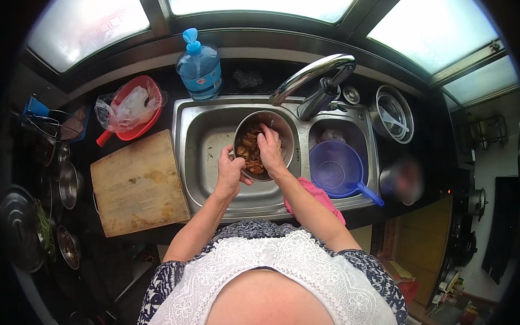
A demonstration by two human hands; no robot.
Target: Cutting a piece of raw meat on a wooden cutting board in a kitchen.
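Note:
Over the large basin of a double stainless steel sink (209,198), my left hand (231,170) grips the near left rim of a round metal bowl (287,140). The bowl is tilted and holds brown chunks of food (249,150). My right hand (270,149) reaches inside, its fingers against the food and partly hidden; whether they grip any of it I cannot tell. A chrome faucet (315,74) arches behind the bowl. Small green scraps (210,152) lie on the basin floor.
A blue plastic strainer or dipper (335,170) covers much of the small basin. A pink cloth (315,199) hangs over the sink's front edge. Left are a wooden cutting board (138,184) and a red basket with plastic bags (153,119). Behind stands a blue pump bottle (199,72); metal bowls (406,101) sit right.

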